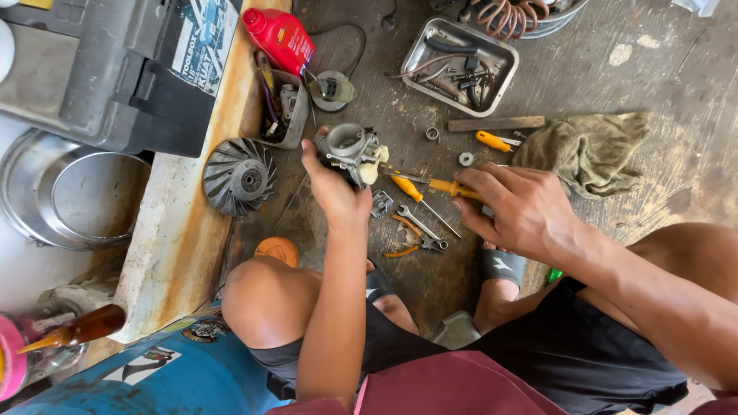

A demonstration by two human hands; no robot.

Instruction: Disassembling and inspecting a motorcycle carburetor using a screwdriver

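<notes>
1. A grey cast-metal carburetor with a cream plastic fitting on its side (352, 154) is held up over the stained concrete floor (676, 69), roughly in the middle of the view, above the person's bare knees.
2. The left hand (332, 188) is closed around the carburetor from below and behind, with the thumb up along its left edge.
3. The right hand (516, 209) grips a yellow-handled screwdriver (453, 188); its shaft points left toward the carburetor, and the tip lies near the cream fitting, though whether it touches cannot be told.
4. Just below the carburetor, on the floor, lie an orange-handled screwdriver (407, 189), a small steel open-ended spanner (415, 221) and pliers with orange grips (415, 237).
5. Farther right are another orange-handled screwdriver (492, 141), a flat strip of wood (496, 123) and a crumpled olive-brown rag (588, 150).
6. Above them sits a rectangular metal tray of loose parts and tools (492, 48).
7. To the left of the carburetor lie a round grey finned fan wheel (238, 177), a small rusty metal box holding parts (296, 115) and a red plastic bottle (280, 37).
8. At the far left are a dark grey plastic toolbox (100, 69) and a round shiny metal cover (61, 192).
</notes>
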